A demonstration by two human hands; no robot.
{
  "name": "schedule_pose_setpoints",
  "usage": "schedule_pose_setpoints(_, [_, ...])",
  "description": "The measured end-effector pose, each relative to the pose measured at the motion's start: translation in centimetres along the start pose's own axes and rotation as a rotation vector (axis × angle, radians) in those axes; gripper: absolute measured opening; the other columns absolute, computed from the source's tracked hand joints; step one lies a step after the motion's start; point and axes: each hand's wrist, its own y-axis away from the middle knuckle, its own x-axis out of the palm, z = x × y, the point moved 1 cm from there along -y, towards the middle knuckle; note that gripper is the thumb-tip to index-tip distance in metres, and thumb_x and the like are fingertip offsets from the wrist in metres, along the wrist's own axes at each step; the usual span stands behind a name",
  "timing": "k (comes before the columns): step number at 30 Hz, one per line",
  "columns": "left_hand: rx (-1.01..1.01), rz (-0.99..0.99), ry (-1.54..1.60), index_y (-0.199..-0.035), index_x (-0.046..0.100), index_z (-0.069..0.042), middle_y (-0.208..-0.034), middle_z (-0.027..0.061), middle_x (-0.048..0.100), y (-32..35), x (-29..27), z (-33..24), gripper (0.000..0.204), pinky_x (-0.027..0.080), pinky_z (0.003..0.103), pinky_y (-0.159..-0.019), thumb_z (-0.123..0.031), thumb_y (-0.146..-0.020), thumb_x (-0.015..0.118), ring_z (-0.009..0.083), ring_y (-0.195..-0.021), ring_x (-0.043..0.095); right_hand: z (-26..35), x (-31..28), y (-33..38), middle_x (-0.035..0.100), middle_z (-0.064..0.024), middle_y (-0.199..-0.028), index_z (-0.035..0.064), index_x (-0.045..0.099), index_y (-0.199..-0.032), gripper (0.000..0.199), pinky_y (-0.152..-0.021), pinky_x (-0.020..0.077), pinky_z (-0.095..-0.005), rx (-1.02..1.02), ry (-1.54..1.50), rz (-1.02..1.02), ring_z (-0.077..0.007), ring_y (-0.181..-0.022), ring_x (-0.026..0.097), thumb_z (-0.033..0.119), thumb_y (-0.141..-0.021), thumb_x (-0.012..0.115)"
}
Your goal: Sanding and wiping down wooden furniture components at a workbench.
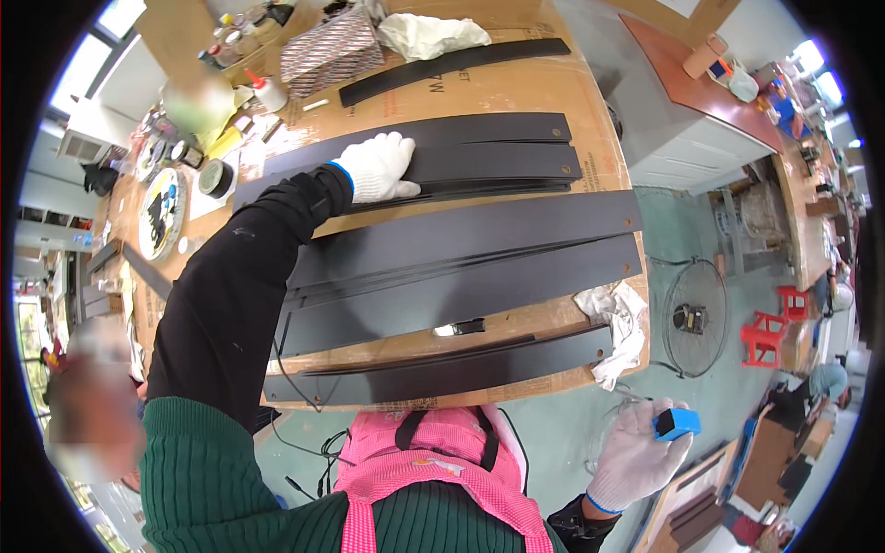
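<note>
My left hand (376, 168), in a white knit glove, is on the upper group of long black flat strips (498, 161). Its fingers and thumb spread across the width of one strip and close on its edges. Below it lie more overlapping black strips (479, 226), each with a small hole near the right end. Off the table's right front corner, my right hand (636, 456), also gloved, grips a small blue block (678, 424) with a black face. Another stack of black strips (461, 369) runs along the near table edge.
A white rag (616, 323) hangs at the table's right edge, and a small black-and-white item (459, 327) lies between strips. Bottles, tins and a round paint-stained tray (162, 214) crowd the left. A floor fan (690, 318) stands right. A person (92, 396) is at the left.
</note>
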Motion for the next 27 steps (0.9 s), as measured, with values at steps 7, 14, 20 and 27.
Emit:
schedule_pose_setpoints(7, [0.058, 0.059, -0.095, -0.114, 0.06, 0.003, -0.108, 0.0227, 0.069, -3.6, 2.9, -1.7, 0.063, 0.059, 0.049, -0.082, -0.048, -0.085, 0.08, 0.0401, -0.099, 0.071, -1.8, 0.0, 1.3, 0.06, -0.0122, -0.124, 0.0076, 0.05, -0.138, 0.041, -0.091, 0.051, -0.0429, 0.024, 0.014, -0.063, -0.0244, -0.11, 0.061, 0.032, -0.106, 0.058])
schedule_pose_setpoints(14, [0.134, 0.033, -0.166, -0.097, 0.074, 0.0, -0.093, 0.0183, 0.075, -3.7, 2.6, -2.8, 0.046, 0.059, 0.048, -0.076, -0.045, -0.088, 0.075, 0.0382, -0.089, 0.074, -2.5, 0.1, 1.9, 0.063, -0.0108, -0.124, 0.0078, 0.052, -0.138, 0.041, -0.088, 0.0497, -0.0392, 0.089, -0.045, 0.013, -0.0242, -0.112, 0.06, 0.032, -0.106, 0.058])
schedule_pose_setpoints(20, [-0.125, -0.268, 0.055, -0.094, 0.075, -0.008, -0.088, 0.0199, 0.071, 5.7, -6.9, -1.6, 0.048, 0.053, 0.047, -0.078, -0.052, -0.097, 0.059, 0.0363, -0.088, 0.07, 0.0, -3.2, 2.2, 0.064, -0.0086, -0.125, 0.0065, 0.059, -0.13, 0.036, -0.088, 0.0432, -0.0365, 0.104, -0.039, -0.181, -0.0197, -0.096, 0.052, 0.032, -0.106, 0.058])
schedule_pose_setpoints(27, [-0.068, 0.226, 0.777, -0.084, 0.075, -0.002, -0.068, 0.0067, 0.068, 26.4, -5.6, -12.6, 0.02, 0.053, 0.031, -0.062, -0.021, -0.084, 0.073, 0.0187, -0.062, 0.067, -0.6, -13.9, -3.8, 0.069, -0.0096, -0.125, 0.0021, 0.061, -0.13, 0.036, -0.098, 0.0498, -0.0403, 0.181, 0.237, -0.247, -0.0232, -0.11, 0.065, 0.026, -0.103, 0.063])
